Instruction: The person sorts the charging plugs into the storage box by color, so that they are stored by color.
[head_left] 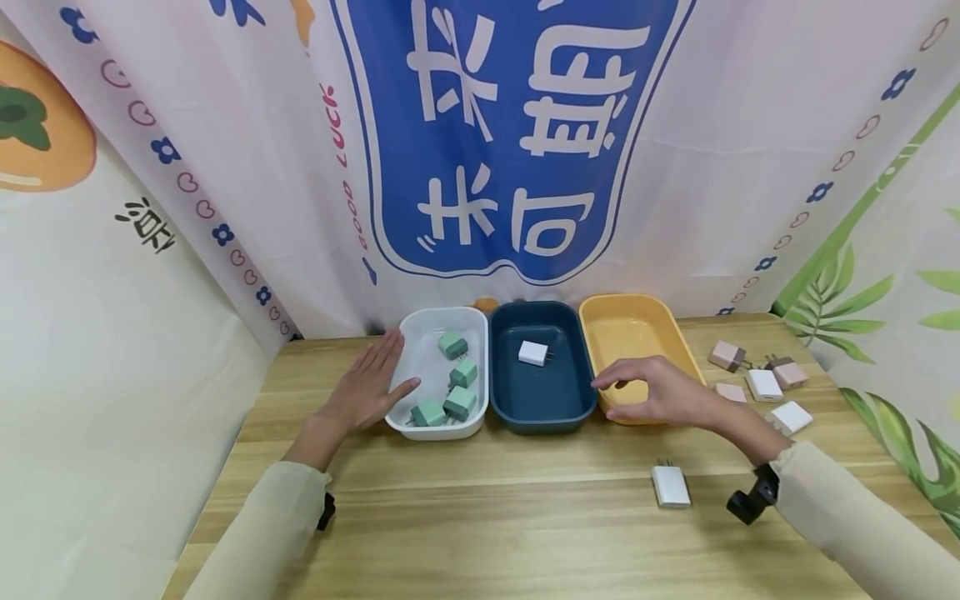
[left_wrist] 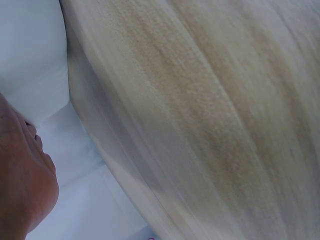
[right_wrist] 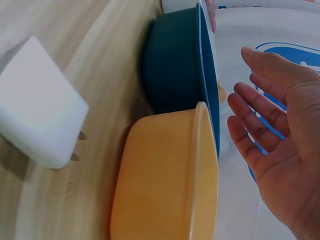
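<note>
My left hand (head_left: 360,393) rests with straight fingers along the left rim of a white bin (head_left: 422,354), which holds several green plug chargers (head_left: 460,402). Over the front of a yellow bin (head_left: 633,329) hovers my right hand (head_left: 660,392), its thumb and fingers apart and slightly bent. The palm (right_wrist: 285,185) shows bare in the right wrist view. Between those bins stands a dark blue bin (head_left: 542,396) with one white charger (head_left: 533,353) in it. Most of the left hand lies outside the left wrist view.
A single white charger (head_left: 671,487) lies on the wooden table (head_left: 480,525) before the yellow bin. Pink chargers (head_left: 727,355) and white chargers (head_left: 764,385) lie scattered to the right, partly behind the right wrist. A printed curtain (head_left: 667,217) hangs directly behind the bins.
</note>
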